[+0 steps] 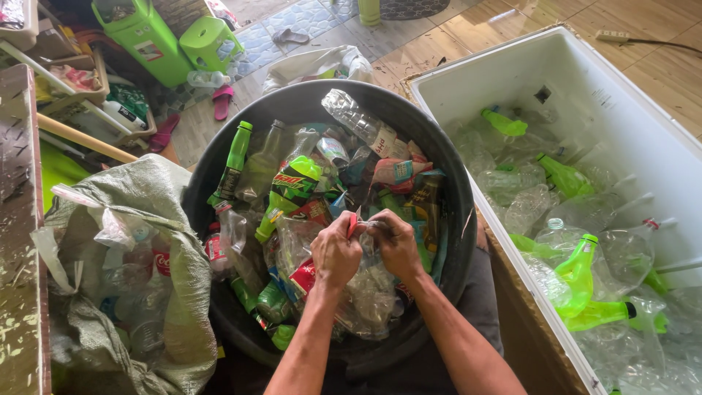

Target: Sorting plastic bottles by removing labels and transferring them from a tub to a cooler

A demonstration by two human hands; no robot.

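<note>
Here, your left hand (335, 252) and right hand (398, 245) meet over the middle of the black tub (446, 183), both closed on one clear plastic bottle (368, 281) that lies on top of the heap. Your left fingers pinch a small red piece (352, 225) at the bottle's upper end, most likely a strip of label or a cap ring; it is too small to tell which. Your right hand clamps the bottle just beside that pinch.

To judge by the grip, you are in the middle of stripping the bottle, the red piece partly lifted and not yet free. The next move calls for a steady hold with the right hand while the left pulls the piece away from the thin plastic.

Around your hands the tub is crowded with mixed bottles, among them a green bottle (289, 194) with its label on. To your right stands a white bin (556, 62) holding bare clear and green bottles. To your left a woven sack (157, 194) sags open with more bottles inside.
</note>
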